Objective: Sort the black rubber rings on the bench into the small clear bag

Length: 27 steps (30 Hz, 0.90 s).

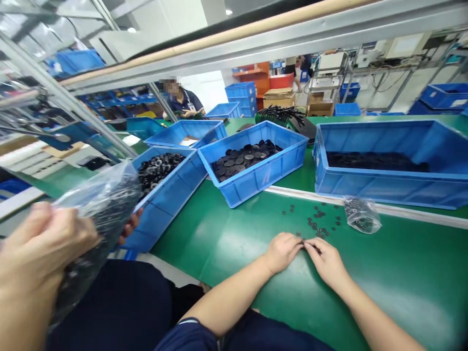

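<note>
A co-worker's hand (pixel 54 239), at far left, grips a clear plastic bag (pixel 109 204) of dark pieces, held tilted beside a blue bin (pixel 171 204) heaped with black rings (pixel 161 168). Farther back, a person in a dark top (pixel 188 100) sits or stands beyond the bins. The middle bin (pixel 261 178) holds flat black discs (pixel 244 158). At center, the wearer's left hand (pixel 283 252) and right hand (pixel 325 258) meet above a green work surface (pixel 402 273) — thumbs and fingertips drawn together, both pinching a small dark piece (pixel 303 241) whose exact shape is too small to make out. Scattered just beyond the fingertips lie small dark rings (pixel 317 214). Farther right, a small clear bag (pixel 361 214) filled with dark pieces lies on its side — near a large blue bin (pixel 387 187) with black contents spread across its bottom.
</note>
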Available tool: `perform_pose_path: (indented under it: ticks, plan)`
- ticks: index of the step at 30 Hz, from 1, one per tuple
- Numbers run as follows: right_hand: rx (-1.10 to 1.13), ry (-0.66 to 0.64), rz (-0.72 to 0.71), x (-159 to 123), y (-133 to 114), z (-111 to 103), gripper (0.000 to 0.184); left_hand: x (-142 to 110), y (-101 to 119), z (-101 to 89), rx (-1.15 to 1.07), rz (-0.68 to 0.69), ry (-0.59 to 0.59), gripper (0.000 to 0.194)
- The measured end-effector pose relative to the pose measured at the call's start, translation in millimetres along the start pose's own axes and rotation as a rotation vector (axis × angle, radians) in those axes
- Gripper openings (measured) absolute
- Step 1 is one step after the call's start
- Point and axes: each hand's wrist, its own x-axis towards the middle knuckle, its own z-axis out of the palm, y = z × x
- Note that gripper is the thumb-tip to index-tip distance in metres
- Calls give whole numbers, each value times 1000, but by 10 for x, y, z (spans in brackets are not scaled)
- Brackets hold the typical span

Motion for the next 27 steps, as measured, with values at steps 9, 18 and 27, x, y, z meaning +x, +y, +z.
perform_pose_path:
  ticks: [9, 18, 27]
  plan:
    - [-583, -109, 75, 879, -41, 49, 20, -81, -548, -287, 232, -381, 208, 19]
    - [-689, -210, 38, 1290, -136, 241, 20, -68, -554, -243, 191, -424, 192, 12]
    - [-532, -100, 213, 294, 208, -747, 20, 72, -624, -266, 166, -335, 92, 14]
